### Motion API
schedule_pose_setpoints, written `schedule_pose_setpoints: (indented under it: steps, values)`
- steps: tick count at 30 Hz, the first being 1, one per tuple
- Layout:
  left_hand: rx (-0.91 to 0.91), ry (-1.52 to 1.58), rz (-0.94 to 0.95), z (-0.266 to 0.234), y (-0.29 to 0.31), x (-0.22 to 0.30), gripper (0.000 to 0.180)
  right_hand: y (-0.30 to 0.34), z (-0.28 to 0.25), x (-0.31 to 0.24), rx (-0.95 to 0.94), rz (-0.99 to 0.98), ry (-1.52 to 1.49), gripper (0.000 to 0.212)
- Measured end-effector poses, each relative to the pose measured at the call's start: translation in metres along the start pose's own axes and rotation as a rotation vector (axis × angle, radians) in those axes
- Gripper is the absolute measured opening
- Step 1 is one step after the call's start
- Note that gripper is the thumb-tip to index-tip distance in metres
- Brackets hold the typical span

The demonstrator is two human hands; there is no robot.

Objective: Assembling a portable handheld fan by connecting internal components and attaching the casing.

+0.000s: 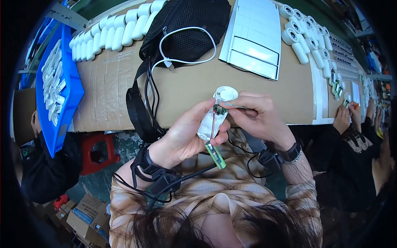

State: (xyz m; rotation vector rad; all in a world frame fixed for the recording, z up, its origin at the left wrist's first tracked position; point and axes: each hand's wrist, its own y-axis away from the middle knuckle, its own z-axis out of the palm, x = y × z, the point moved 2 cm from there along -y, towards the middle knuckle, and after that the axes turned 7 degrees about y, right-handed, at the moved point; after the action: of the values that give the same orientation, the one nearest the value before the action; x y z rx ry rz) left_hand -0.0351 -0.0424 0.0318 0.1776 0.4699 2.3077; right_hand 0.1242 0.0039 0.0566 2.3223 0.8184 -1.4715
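Observation:
My left hand (182, 133) is closed around an open white plastic casing (206, 124) with a round ring-shaped end (226, 94), held above my lap near the table edge. Inside the casing sits a small green circuit board (219, 110). Thin red and dark wires run from it to a green cylindrical battery (215, 156), which hangs out below the casing. My right hand (261, 115) pinches a thin, greyish pointed tool that looks like tweezers (231, 106). Its tip reaches the board's edge, though the exact contact is hidden.
A blue bin (70, 91) of white parts stands left. White casings (113, 37) line the back left; round-ended ones (297, 45) stand back right. Between them lie a black mesh bag (190, 33), a white cable (209, 35) and a white folder (252, 39). Other people work at both sides.

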Motion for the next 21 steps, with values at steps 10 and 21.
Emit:
schedule_pose_setpoints:
  steps: [10, 21]
  values:
    - [-0.008, 0.255, -0.08, 0.014, 0.007, -0.004, 0.028, 0.002, -0.006, 0.002, -0.015, -0.035, -0.003, 0.033]
    - [0.051, 0.333, -0.068, 0.026, 0.013, -0.002, 0.031, 0.001, -0.009, 0.001, -0.028, -0.056, -0.008, 0.032]
